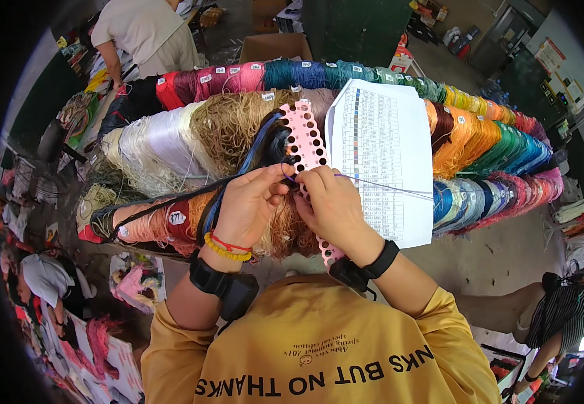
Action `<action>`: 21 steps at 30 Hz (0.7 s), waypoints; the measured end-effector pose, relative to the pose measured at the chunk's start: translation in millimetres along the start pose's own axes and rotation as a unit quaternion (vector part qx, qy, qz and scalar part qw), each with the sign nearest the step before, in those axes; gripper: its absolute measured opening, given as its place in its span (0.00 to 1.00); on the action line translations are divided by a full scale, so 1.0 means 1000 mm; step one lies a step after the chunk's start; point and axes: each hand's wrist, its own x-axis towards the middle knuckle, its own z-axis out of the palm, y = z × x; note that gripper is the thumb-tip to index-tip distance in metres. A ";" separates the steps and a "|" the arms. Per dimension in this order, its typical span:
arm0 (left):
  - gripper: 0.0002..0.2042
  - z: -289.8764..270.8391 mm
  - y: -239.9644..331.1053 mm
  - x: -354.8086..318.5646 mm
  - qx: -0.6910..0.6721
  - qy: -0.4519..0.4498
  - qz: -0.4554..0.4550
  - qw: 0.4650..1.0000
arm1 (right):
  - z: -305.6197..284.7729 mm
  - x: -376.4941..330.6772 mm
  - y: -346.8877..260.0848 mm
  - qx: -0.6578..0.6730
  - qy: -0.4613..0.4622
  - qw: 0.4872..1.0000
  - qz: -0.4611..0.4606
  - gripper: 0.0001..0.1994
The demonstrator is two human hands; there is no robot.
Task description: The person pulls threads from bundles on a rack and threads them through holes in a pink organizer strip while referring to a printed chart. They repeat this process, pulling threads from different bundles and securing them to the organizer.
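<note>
**Threading a pink floss card over a heap of skeins**

Both hands meet at the pink punched card [309, 151], held above the thread bundles [238, 121]. Left hand [248, 202] pinches the card edge with dark floss [265, 148] looped through it. Right hand [332, 205] has fingertips closed on a thin purple strand [379, 183] trailing across the printed colour chart [379, 155].

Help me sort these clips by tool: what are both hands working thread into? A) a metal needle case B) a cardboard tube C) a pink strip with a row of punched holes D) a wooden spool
C: the left hand and right hand pinch purple thread at a pink strip with a row of punched holes.
</note>
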 end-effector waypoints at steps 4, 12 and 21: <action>0.09 -0.013 0.011 -0.008 -0.014 0.066 0.045 0.997 | 0.007 0.001 0.000 -0.026 -0.004 1.000 0.009 0.12; 0.10 -0.167 0.138 -0.098 -0.030 0.079 0.326 0.941 | 0.007 0.002 0.005 -0.025 0.028 0.999 0.033 0.12; 0.19 -0.093 0.089 -0.100 0.329 0.227 0.308 0.863 | -0.006 0.008 0.000 0.031 -0.017 0.998 0.061 0.08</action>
